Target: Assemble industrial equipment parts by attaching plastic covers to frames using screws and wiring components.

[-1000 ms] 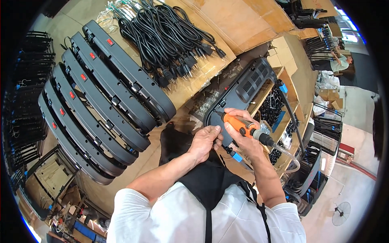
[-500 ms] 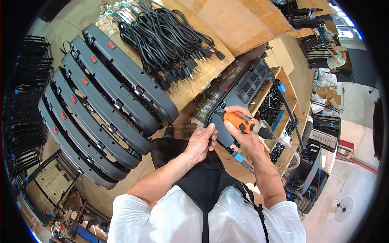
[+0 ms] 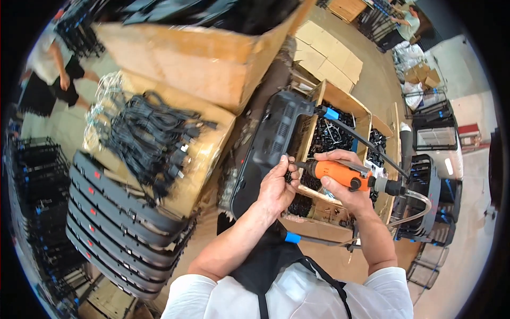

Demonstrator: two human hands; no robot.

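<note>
My right hand (image 3: 348, 183) is wrapped around an orange air screwdriver (image 3: 340, 174), with a clear hose (image 3: 425, 204) curving from its back end. The bit points left, at the fingertips of my left hand (image 3: 279, 183). Those fingers are closed in a pinch around something small and dark that I cannot make out. Just left of and beneath my hands lies a long black plastic housing (image 3: 271, 141) with vent slots. It is joined to a black tube frame (image 3: 366, 139) with blue sleeves (image 3: 330, 113).
Right of the housing, a wooden divided bin (image 3: 350, 101) holds small black parts. At left, coiled black power cords (image 3: 154, 133) lie on cardboard above a row of black housings (image 3: 122, 212) with red switches. A large carton (image 3: 186, 64) stands beyond. Other people (image 3: 50, 66) are farther off.
The view has turned. The screwdriver has come away from the housing's surface and moved right. My left hand has come up to the bit's tip. A person now shows at far left.
</note>
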